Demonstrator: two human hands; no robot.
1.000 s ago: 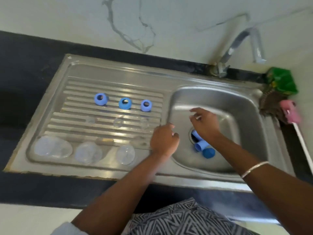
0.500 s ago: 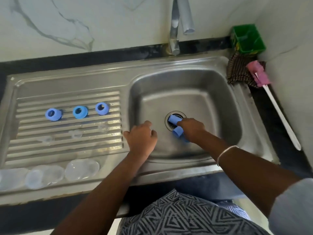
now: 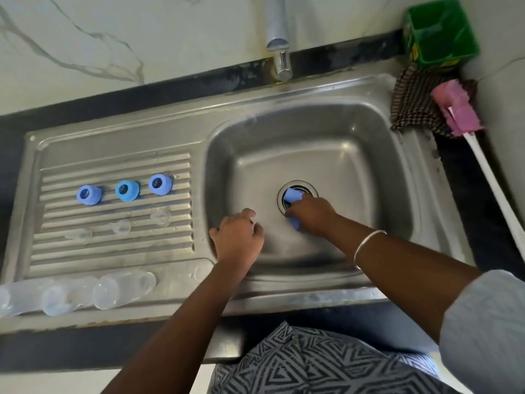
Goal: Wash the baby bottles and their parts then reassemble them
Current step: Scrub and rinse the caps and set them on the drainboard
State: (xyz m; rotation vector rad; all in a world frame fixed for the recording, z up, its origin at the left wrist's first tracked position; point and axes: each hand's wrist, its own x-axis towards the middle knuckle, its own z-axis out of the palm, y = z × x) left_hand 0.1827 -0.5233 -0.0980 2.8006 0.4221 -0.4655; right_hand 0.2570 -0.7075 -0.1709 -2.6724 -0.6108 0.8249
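Three blue plastic bottle rings stand in a row on the ribbed steel drainboard (image 3: 113, 251): a pale blue ring (image 3: 88, 195) on the left, a brighter blue ring (image 3: 127, 190) in the middle, and a third blue ring (image 3: 160, 184) on the right. Below them lie three small clear soft teats (image 3: 121, 227), hard to see on the metal. Three clear plastic bottles (image 3: 122, 288) lie side by side at the near edge of the board.

Down in the steel sink bowl (image 3: 326, 132), the person's right hand (image 3: 311, 213) is curled over blue plastic caps. One blue cap (image 3: 292, 194) sticks out past the fingers, right over the round drain (image 3: 308, 186). A bit more blue (image 3: 295, 223) shows under the hand. The picture is too blurry to tell how many caps the hand holds.

The left hand (image 3: 237, 240) hangs over the left side of the bowl with its fingers loosely bent and nothing in it.

A metal tap (image 3: 277, 32) stands behind the bowl. A green plastic tub (image 3: 440, 32), a brown checked cloth (image 3: 412, 109) and a pink brush with a white handle (image 3: 457, 112) sit at the right corner.
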